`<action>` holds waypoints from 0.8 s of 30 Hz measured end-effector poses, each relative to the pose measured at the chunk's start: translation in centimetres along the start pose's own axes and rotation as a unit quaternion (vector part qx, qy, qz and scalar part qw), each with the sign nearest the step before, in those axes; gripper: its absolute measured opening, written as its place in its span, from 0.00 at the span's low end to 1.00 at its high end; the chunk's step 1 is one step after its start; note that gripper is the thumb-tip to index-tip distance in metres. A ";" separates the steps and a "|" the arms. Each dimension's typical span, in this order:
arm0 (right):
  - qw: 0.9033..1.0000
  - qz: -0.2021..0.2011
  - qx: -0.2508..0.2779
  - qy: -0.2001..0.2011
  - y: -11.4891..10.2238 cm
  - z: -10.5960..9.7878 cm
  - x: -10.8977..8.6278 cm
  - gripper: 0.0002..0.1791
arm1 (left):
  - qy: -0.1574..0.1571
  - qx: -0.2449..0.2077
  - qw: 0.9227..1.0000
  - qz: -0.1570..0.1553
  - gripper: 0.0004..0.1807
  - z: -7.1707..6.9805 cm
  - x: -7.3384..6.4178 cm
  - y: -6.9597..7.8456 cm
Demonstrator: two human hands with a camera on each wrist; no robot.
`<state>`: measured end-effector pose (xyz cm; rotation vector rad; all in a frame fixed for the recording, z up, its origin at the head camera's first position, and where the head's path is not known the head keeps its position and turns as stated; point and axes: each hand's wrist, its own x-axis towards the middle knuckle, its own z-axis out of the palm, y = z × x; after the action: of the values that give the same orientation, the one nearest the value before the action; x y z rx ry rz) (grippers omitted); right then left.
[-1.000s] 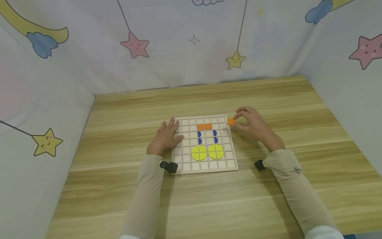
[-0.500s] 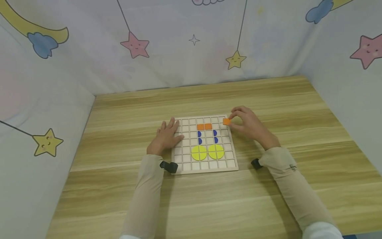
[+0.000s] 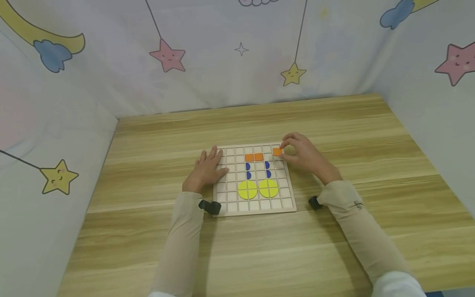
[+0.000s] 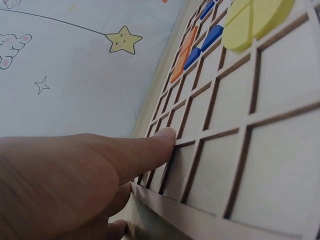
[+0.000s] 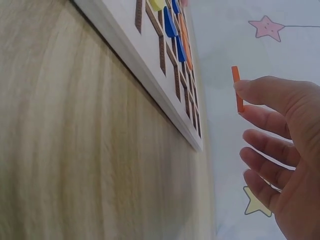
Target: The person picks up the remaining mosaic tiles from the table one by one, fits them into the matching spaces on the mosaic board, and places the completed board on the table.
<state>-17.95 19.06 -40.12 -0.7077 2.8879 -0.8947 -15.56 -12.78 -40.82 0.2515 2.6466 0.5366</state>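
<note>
My right hand (image 3: 305, 154) pinches an orange square tile (image 3: 277, 152) between thumb and forefinger, above the far right corner of a wooden grid board (image 3: 256, 213). Seen from the right wrist, the held tile (image 5: 238, 90) is edge-on and off the board. My left hand (image 3: 205, 169) rests with fingers spread on the board's left edge, its thumb (image 4: 150, 150) lying over the grid. In the grid sit two orange tiles (image 3: 254, 157) side by side. Below them are several blue half-round pieces (image 3: 267, 165) in two columns. Yellow quarter pieces form two circles (image 3: 247, 189) near the front.
The board lies on a wood-grain table (image 3: 256, 251). A pale cloth wall (image 3: 208, 82) with printed stars and moons stands behind and along both sides. A black wrist camera (image 3: 210, 207) sits by the board's front left corner, another (image 3: 315, 202) off its right side.
My right hand has moved left with the orange tile, from just beyond the board's right edge to above its far right corner. The left hand has stayed still.
</note>
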 end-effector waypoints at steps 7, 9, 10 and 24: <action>1.000 0.005 -0.008 -0.011 -0.1 0.4 0.4 0.13 | -0.001 0.002 1.000 -0.001 0.39 0.0 0.0 0.0; 1.000 0.007 -0.009 -0.012 -0.2 0.5 0.5 0.13 | -0.001 0.001 1.000 -0.001 0.39 -0.1 -0.1 0.0; 1.000 0.007 -0.009 -0.014 -0.3 0.6 0.5 0.13 | -0.001 0.000 1.000 -0.001 0.39 -0.1 -0.1 0.1; 0.999 -0.001 -0.023 -0.038 -0.9 1.4 1.0 0.13 | 0.000 -0.003 1.000 0.002 0.39 -0.1 -0.2 0.0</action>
<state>-18.24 17.24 -40.74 -0.7328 2.8488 -0.7870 -15.42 -12.82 -40.69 0.2541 2.6435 0.5461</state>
